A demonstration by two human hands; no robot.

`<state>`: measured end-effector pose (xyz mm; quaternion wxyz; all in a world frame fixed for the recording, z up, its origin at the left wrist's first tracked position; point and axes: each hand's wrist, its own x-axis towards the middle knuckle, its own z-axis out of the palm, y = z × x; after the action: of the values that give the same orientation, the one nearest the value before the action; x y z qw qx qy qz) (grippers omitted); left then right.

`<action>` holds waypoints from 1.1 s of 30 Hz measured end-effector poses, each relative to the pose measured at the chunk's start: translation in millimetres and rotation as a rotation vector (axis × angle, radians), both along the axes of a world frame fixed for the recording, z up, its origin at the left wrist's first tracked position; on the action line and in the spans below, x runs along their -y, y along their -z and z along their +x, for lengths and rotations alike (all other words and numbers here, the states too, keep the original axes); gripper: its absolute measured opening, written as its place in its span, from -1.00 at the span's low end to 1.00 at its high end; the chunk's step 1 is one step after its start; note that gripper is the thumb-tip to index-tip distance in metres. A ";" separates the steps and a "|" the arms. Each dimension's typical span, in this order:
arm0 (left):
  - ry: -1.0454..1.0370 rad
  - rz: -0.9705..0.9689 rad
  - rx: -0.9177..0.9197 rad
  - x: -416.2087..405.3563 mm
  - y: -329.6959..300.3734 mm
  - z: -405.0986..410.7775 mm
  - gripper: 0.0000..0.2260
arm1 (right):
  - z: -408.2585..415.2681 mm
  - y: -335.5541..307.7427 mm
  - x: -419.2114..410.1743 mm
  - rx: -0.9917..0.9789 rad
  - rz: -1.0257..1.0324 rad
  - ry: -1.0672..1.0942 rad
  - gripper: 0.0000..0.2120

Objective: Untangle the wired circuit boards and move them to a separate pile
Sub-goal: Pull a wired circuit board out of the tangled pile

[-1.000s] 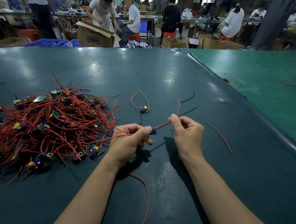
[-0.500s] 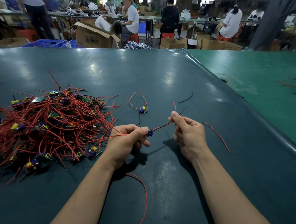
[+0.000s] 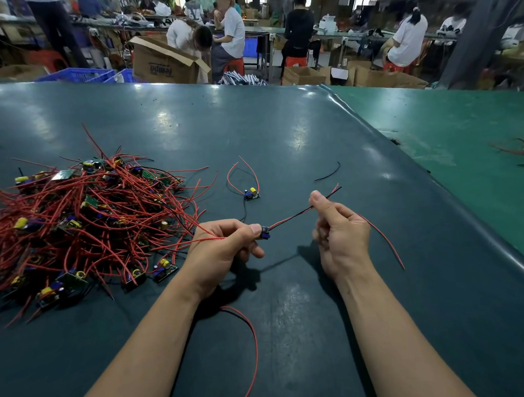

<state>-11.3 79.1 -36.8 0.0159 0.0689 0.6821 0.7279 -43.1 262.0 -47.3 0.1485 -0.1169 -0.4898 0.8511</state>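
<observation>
Dark teal counter [image 3: 297,140] spans the view; a green counter [image 3: 466,128] adjoins on the right. Large tangled pile [image 3: 76,223] of red-wired circuit boards lies on the left of the counter. Left hand [image 3: 224,250], fingers curled, pinches a small blue circuit board [image 3: 264,232] held above the counter, just right of the pile; red wires run from this hand back into the pile. Right hand [image 3: 340,233], fingers curled, pinches the board's red-black wire pair [image 3: 293,218] between thumb and forefinger. One separated board [image 3: 251,194] with looped red leads lies alone beyond the hands. Loose red wire [image 3: 252,347] lies between the forearms; short black wire scrap [image 3: 328,174] lies farther back.
</observation>
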 end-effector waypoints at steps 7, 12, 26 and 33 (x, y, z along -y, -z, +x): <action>-0.011 0.033 0.011 1.7 1.5 -1.3 -0.66 | -0.9 -1.1 -3.7 -0.023 -0.119 -0.020 -0.87; 0.007 0.010 -0.016 0.0 2.1 -0.9 -0.66 | -2.2 2.0 -8.6 0.027 0.043 0.212 -0.86; -0.050 0.140 0.012 4.6 6.2 -6.1 -0.79 | 0.9 1.3 -3.4 -0.074 0.198 -0.007 -0.89; -0.029 0.009 -0.015 0.7 7.1 -3.4 -0.70 | 6.9 9.6 -0.8 -0.186 0.891 0.458 -0.83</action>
<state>-14.7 78.4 -43.9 0.0000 0.0643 0.6799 0.7305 -36.2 262.8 -56.9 0.4099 -0.0704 -0.7516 0.5120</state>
